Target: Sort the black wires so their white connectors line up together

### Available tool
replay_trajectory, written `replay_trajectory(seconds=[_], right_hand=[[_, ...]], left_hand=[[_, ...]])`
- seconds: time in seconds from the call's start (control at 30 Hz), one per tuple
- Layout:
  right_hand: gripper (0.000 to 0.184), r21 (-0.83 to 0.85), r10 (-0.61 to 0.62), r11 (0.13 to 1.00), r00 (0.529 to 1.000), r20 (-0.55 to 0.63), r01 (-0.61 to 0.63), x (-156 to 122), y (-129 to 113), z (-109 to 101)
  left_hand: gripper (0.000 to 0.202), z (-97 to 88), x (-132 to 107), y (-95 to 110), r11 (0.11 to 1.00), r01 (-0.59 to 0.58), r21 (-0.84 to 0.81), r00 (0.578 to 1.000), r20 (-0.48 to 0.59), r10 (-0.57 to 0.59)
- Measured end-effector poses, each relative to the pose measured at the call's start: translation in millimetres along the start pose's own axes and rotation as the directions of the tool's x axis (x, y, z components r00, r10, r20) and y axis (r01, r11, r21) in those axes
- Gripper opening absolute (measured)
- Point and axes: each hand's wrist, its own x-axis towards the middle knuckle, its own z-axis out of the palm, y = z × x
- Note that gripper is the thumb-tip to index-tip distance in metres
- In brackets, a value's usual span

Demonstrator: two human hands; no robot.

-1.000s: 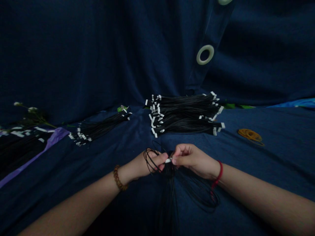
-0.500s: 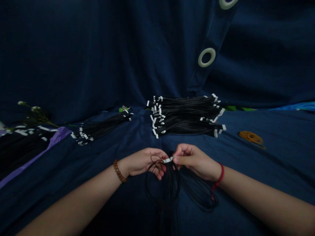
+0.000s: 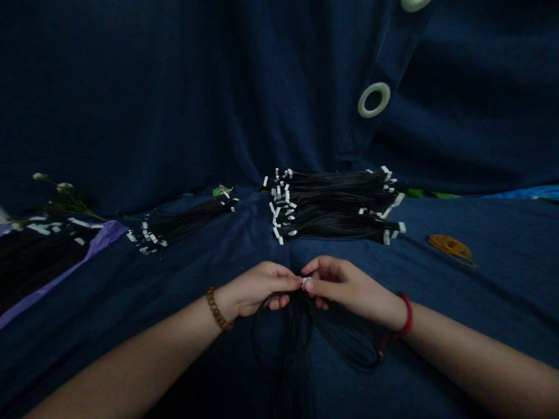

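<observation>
In the head view, the left hand point(image 3: 271, 285) is nearly closed, thumb and forefinger pinching the small white plastic connector point(image 3: 306, 281). The right hand point(image 3: 338, 285) is half curled, its thumb tip on the connector; whether its fingers grip from behind, I cannot tell. The thin black wires point(image 3: 297, 331) droop in loose loops towards the dark blue cloth's point(image 3: 493, 279) near edge. A weak pinch could let the connector slip; slack loops could tangle or snag the red cord bracelet point(image 3: 409, 317) close by. Towards the cloth's far edge, the stacked black wire bundles point(image 3: 336, 195) could shift if a knuckle nudges them.
</observation>
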Motion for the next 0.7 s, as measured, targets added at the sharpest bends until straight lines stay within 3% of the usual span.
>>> replay_trajectory(seconds=[0.1, 0.2, 0.33, 0.43, 0.57, 0.7], right_hand=[[0.032, -0.131, 0.091, 0.987, 0.996, 0.019, -0.088, -19, -16, -8], [0.011, -0.188, 0.181, 0.967, 0.983, 0.021, -0.174, -32, -22, -11], [0.017, -0.106, 0.337, 0.938, 0.938, 0.077, -0.329, -27, -16, -8], [0.017, -0.063, 0.390, 0.921, 0.914, 0.112, -0.385, -18, -7, -4], [0.021, -0.129, 0.378, 0.921, 0.924, 0.058, -0.369, -15, -2, -3], [0.030, -0.327, 0.200, 0.916, 0.971, -0.131, -0.233, -28, -13, -2]], left_hand=[[0.017, -1.7, 0, 1, 1.000, -0.008, -0.011, 0.999, -0.032, 0.008], [0.015, -2.6, 0, 2, 0.999, -0.015, -0.032, 0.999, -0.048, 0.013], [0.013, -2.4, 0, 2, 0.998, -0.021, -0.061, 0.998, -0.061, 0.017], [0.014, -3.1, 0, 1, 0.997, -0.019, -0.073, 0.998, -0.062, 0.014], [0.015, -4.7, 0, 1, 0.996, -0.010, -0.084, 0.999, -0.050, 0.005], [0.016, -4.7, 1, 1, 0.995, -0.010, -0.094, 0.999, -0.045, 0.005]])
